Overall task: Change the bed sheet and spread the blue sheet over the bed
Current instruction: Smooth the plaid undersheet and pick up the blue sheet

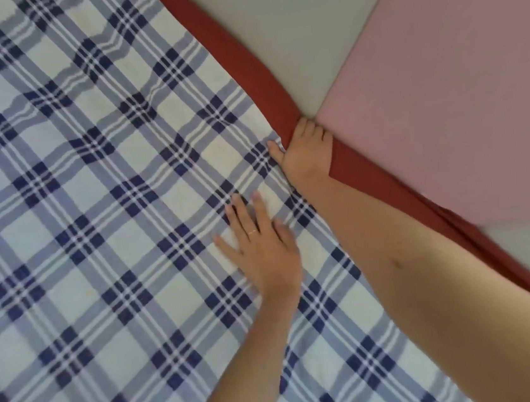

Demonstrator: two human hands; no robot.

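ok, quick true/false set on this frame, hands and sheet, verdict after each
1. The left hand lies flat with fingers spread on the blue checked sheet. True.
2. The right hand rests in the middle of the bed. False: it is at the sheet's edge, over the red fabric that borders it.
3. A ring shows on the left hand. True.
4. The left hand grips a bunched fold of the sheet. False: its fingers are straight and press the sheet flat.
5. A pink surface lies beyond the red fabric. True.
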